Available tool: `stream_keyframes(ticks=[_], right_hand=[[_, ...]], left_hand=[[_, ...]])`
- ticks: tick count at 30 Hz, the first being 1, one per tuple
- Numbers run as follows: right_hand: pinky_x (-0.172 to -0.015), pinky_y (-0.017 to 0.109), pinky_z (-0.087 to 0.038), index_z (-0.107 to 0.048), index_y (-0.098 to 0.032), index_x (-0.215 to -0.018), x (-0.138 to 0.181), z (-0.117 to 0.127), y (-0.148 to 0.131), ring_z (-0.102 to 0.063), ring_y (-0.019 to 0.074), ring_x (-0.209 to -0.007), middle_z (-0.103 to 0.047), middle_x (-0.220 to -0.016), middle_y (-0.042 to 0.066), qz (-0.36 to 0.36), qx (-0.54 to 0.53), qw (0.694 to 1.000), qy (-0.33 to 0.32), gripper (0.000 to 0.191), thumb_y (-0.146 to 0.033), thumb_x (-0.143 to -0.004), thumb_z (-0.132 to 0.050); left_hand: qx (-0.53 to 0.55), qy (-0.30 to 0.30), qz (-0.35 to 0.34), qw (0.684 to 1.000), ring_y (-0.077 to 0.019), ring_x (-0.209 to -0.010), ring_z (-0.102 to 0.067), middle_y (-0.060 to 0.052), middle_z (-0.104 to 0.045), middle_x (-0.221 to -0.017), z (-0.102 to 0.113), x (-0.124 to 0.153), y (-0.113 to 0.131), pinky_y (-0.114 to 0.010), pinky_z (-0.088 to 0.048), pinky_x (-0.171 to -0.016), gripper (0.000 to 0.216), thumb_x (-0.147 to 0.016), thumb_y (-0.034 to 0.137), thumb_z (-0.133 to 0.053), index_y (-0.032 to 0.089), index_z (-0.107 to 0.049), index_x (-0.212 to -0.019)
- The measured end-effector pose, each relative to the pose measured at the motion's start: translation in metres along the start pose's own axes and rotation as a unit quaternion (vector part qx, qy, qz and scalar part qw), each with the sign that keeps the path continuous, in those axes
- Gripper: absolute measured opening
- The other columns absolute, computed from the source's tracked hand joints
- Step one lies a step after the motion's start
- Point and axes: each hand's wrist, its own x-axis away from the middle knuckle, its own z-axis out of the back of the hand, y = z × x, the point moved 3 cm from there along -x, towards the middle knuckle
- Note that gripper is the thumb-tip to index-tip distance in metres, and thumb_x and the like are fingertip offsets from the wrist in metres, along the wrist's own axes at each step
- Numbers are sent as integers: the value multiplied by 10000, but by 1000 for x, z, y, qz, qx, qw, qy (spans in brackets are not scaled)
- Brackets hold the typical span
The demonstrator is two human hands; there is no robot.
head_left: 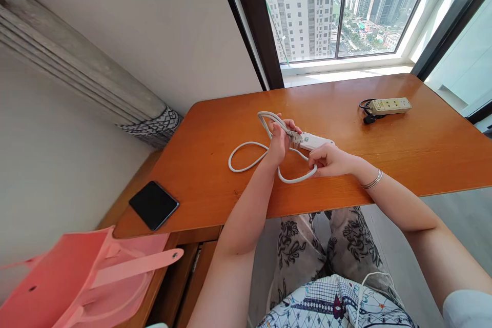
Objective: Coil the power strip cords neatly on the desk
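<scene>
A white power strip (315,142) lies on the wooden desk in front of me, partly behind my hands. Its white power cord (246,144) spreads in loose loops to the left and toward me. My left hand (282,139) is closed around a gathered part of this cord, close to the strip's left end. Beside those fingers sits a light-coloured plug (296,138). At the near right, my right hand (326,159) pinches a loop of the same cord between thumb and fingers, just in front of the strip.
On the desk (215,123), a beige power strip (390,106) with a black cord lies at the far right. A dark phone or tablet (154,205) rests at the left corner. Pink bins or bags (77,271) stand lower left. Behind the desk is a window (307,15).
</scene>
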Motion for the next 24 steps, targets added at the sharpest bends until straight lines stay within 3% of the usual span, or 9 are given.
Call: stream_keyframes(ticks=[3,7,12,15,18,21,24], right_hand=[[-522,232,-299,-629,-160,-719,0,5,2,-393,77,-545,-483,-583,-47,13,3,999,45,231,-368,-759,-722],[-518,244,-278,-631,-155,-707,1,4,3,-370,78,-545,-446,-576,-50,2,-12,1000,29,351,-476,-763,-760],[-510,252,-259,-626,-166,-720,0,-2,2,-349,82,-530,-436,-569,-47,17,-15,1000,9,443,-588,-800,-736],[-547,264,-283,-614,-173,-721,1,3,2,-352,91,-558,-441,-594,-40,63,20,994,85,477,-628,-856,-671],[-585,282,-312,-606,-184,-709,1,9,2,-341,103,-575,-411,-603,-41,93,44,980,168,504,-650,-901,-607],[-646,302,-389,-601,-205,-710,1,13,0,-403,131,-621,-429,-647,-27,102,61,961,248,477,-645,-894,-624],[-791,349,-478,-610,-223,-787,1,16,1,-530,184,-796,-557,-809,23,105,66,930,347,401,-608,-828,-715]], left_hand=[[-37,-15,-28,999,-195,-844,-647,-43,-580,-1005,-1,5,3,-371,-553,-714,729,-790,955,-282,329,-356,-1156],[-42,-62,-58,996,-203,-918,-635,-62,-546,-1081,-6,13,3,-389,-573,-837,745,-776,943,-380,322,-350,-1187],[-55,-64,-49,995,-214,-955,-612,-69,-550,-1089,-4,13,2,-401,-563,-874,723,-805,918,-361,312,-387,-1200],[-71,-122,-28,990,-206,-926,-592,-63,-540,-1061,-6,14,8,-385,-548,-859,653,-853,792,-519,283,-387,-1239],[-108,-205,-10,973,-204,-905,-593,-48,-543,-1038,-10,19,17,-394,-541,-854,623,-819,543,-700,250,-388,-1271],[-158,-282,-20,946,-222,-921,-619,-51,-567,-1056,-15,25,24,-441,-547,-874,526,-804,335,-692,246,-403,-1234],[-203,-323,7,924,-239,-974,-623,-67,-578,-1071,-17,29,25,-454,-545,-888,342,-863,269,-608,232,-435,-1156]])
